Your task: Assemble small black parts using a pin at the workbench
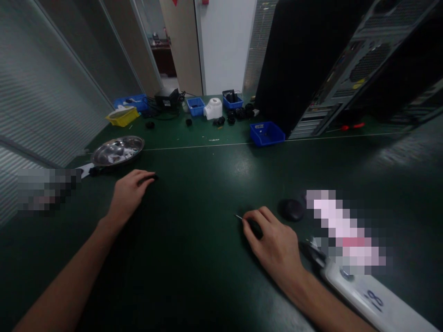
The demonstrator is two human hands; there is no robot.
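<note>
Small dark object (156,177), at the fingertips of the left hand (129,193), over the left part of the dark green tabletop (194,193), to the right of and nearer than the metal bowl. The thumb and fingers close together on it; its exact shape is too small to tell. The right hand (275,240) curls with thumb and index finger pinching a slender metallic tool (238,216), whose bright tip points left; the rest is hidden by the fingers or lost in shadow. The hands are well apart.

To the right of the right hand lie a rounded dark purplish object (292,210) and, beyond the wrist, a long white device (377,295) marked "i8".

Containers: the shallow, shiny oval metal bowl (98,156), beyond the left hand, holds crumpled white pieces. Farther back, the yellow plastic bin (122,121) contains whitish material, and the blue tray (141,104) behind it holds a white-and-dark item. The small blue basket (196,111) has dark contents, hard to identify; the second blue basket (235,105) is filled with black parts. Between these two baskets sits a white rounded appliance (213,109) with vents. The open deep-blue bin (266,138), nearest of the blue containers, shows a few tiny pieces inside and stands beside the tall black casing (304,55).
</note>
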